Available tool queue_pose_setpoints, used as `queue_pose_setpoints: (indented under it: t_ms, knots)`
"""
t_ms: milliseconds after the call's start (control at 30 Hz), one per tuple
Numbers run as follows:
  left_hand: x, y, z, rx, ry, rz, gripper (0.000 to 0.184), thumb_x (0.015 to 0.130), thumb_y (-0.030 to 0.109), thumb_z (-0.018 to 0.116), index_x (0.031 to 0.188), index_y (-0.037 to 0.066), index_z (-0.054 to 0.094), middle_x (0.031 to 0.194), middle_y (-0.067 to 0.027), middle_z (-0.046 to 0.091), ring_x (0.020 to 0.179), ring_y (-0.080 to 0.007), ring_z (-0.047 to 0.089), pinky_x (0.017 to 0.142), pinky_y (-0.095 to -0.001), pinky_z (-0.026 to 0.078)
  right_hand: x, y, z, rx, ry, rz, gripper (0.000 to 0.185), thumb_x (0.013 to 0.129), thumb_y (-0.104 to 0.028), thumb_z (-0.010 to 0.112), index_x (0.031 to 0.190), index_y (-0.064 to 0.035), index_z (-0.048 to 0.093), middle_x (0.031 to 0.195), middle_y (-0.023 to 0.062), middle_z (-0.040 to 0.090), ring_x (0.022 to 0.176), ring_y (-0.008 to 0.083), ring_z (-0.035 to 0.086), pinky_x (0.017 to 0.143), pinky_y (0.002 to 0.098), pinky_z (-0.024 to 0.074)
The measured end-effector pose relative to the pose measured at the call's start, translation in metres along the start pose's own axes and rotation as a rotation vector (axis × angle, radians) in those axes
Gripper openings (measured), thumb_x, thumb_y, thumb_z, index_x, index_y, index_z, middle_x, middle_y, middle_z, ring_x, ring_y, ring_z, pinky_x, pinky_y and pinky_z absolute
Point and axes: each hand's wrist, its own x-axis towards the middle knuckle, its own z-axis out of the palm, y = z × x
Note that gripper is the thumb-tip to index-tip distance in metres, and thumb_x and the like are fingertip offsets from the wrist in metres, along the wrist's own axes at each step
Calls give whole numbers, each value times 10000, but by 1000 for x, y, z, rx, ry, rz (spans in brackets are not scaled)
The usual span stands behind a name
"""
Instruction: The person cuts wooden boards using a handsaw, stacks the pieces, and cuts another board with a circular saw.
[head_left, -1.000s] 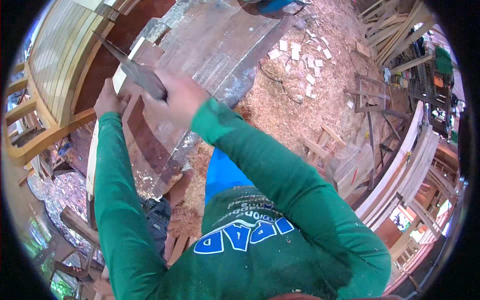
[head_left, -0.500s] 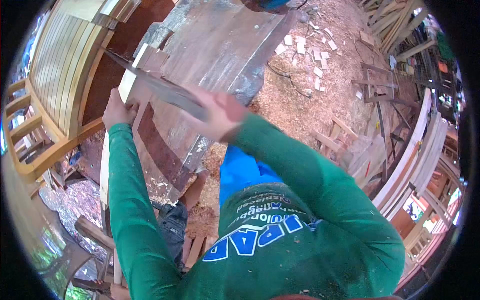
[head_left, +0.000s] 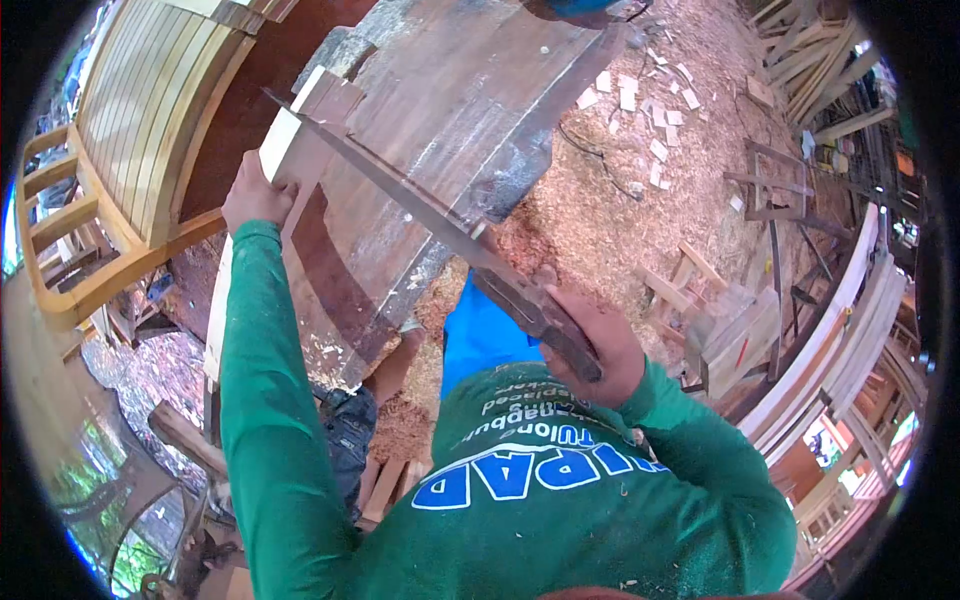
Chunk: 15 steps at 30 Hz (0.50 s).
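My right hand is closed round the dark wooden handle of a handsaw, drawn back close to my body. The long, narrow blade runs up and to the left, its far part crossing a pale wooden board near that board's upper end. On the board's left edge, just below the blade, my left hand is clamped with the fingers wrapped over. The board lies along the left side of a worn brown workbench. Whether the teeth sit inside a cut is too small to tell.
A slatted wooden furniture piece stands left of the bench. Sawdust and small wood offcuts cover the ground to the right. Long planks lean at far right, near a wooden frame. Another person's leg shows below the bench.
My right hand has pulled the handsaw back, down and to the right, toward my body. My left hand keeps its grip on the board. The whole view has shifted slightly.
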Motion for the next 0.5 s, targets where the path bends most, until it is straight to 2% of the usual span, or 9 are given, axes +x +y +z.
queue_pose_setpoints:
  t_ms: [33, 133, 167, 200, 267, 367, 433, 500]
  knots:
    - [1, 0, 1, -1, 9, -5, 602, 757, 340, 878, 1179, 135, 502, 1195, -143, 701, 1087, -405, 690, 865, -548, 561, 5, -4, 0, -27, -25, 38, 718, 870, -185, 777, 1516, -125, 471, 1038, 190, 743, 860, 398, 747, 729, 430, 604]
    - [-1, 2, -4, -17, 8, -9, 606, 744, 332, 887, 1167, 130, 502, 1176, -146, 706, 1077, -409, 691, 857, -546, 562, 105, 16, 52, 106, 44, -104, 703, 893, -203, 767, 1524, -141, 464, 1010, 209, 734, 860, 412, 739, 732, 467, 598]
    - [-1, 6, -6, -25, 6, -6, 607, 740, 329, 890, 1161, 128, 502, 1167, -148, 708, 1073, -409, 692, 853, -545, 563, 149, 9, 69, 40, 93, -174, 599, 932, -241, 751, 1463, -72, 531, 1110, 227, 734, 1012, 380, 740, 873, 427, 592]
    - [-1, 7, -5, -37, 14, 14, 616, 744, 349, 892, 1162, 133, 495, 1141, -152, 717, 1064, -413, 696, 846, -550, 561, 185, 3, 87, 57, 53, -63, 550, 935, -271, 728, 1426, -85, 565, 1100, 256, 717, 1025, 419, 712, 892, 461, 578]
    - [-3, 1, -4, -46, 36, 47, 635, 751, 391, 894, 1164, 141, 481, 1090, -160, 736, 1047, -420, 705, 832, -559, 559, 250, -12, 110, 113, 34, -83, 515, 917, -246, 709, 1394, -90, 590, 1106, 272, 704, 1021, 445, 688, 883, 486, 571]
    - [-3, 5, -6, -22, -1, 1, 584, 747, 339, 890, 1121, 120, 500, 1101, -157, 722, 1057, -406, 696, 841, -540, 561, 259, -24, 103, -2, -23, -80, 534, 887, -204, 707, 1393, -85, 584, 1108, 260, 708, 1012, 465, 679, 864, 504, 566]
    - [-1, 5, -5, -30, 4, 13, 592, 746, 348, 891, 1120, 117, 494, 1114, -160, 718, 1061, -409, 692, 844, -541, 560, 199, -14, 86, 63, 51, -111, 577, 877, -158, 685, 1437, -98, 558, 1088, 258, 710, 962, 476, 684, 804, 503, 571]
    - [-1, 0, -3, -28, 31, 28, 599, 747, 354, 889, 1122, 114, 489, 1127, -164, 714, 1068, -413, 687, 846, -542, 558, 122, 9, 50, 101, -56, -68, 693, 841, -141, 719, 1486, -69, 477, 1106, 262, 707, 982, 453, 705, 864, 500, 569]
